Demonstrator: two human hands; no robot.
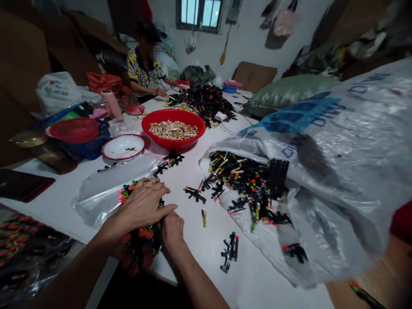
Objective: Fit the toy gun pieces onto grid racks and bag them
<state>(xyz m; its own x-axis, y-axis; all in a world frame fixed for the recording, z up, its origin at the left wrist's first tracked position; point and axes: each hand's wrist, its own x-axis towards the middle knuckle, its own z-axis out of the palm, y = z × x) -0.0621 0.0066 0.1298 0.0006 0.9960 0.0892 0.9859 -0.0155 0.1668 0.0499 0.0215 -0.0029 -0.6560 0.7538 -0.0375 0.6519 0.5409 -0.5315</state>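
At the near table edge a bundle of small black toy guns [146,234] with orange, green and red tips lies under my hands. My left hand [146,201] reaches across its top, fingers curved over the far side and thumb pointing right. Against the bundle's right side is my right hand [172,227], its fingers curled and mostly hidden. The left thumb meets the right hand. Just beyond lies a clear plastic bag [96,189]. Several loose toy guns [195,194] and a small yellow tube [204,218] are to the right.
A large white woven sack [337,171] lies at right, toy guns [241,171] spilling from its mouth. Behind are a red basin [174,143] of small colourful pieces, a white enamel dish [124,147] and a black heap [202,101]. Another person [146,73] sits at the far side.
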